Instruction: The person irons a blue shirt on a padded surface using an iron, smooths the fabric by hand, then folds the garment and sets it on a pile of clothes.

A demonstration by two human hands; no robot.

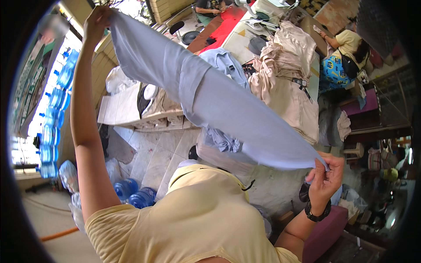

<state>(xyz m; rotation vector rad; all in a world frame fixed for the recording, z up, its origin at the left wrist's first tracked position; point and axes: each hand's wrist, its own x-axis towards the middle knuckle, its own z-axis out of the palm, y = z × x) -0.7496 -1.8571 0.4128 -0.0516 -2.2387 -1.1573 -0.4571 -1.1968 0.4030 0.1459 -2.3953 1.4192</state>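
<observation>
A long light blue cloth garment [215,101] hangs stretched slantwise between my two hands. My left hand [99,18], raised high at the upper left, is closed on one end. Lower down at the right, my right hand [326,172] pinches the other end between thumb and fingers; a black watch [318,212] is on that wrist. Folds run along the cloth, and its lower edge looks slightly blurred. I cannot make out which kind of garment it is. Behind it, part of the table and another light blue garment [223,60] are hidden.
Beige garments [289,65] lie piled on the table beyond. Red cloth [226,26] is farther back, near a seated person [208,8]. Another person [344,59] bends at the right. Blue water jugs [142,197] stand on the floor at left; more line the window [50,127].
</observation>
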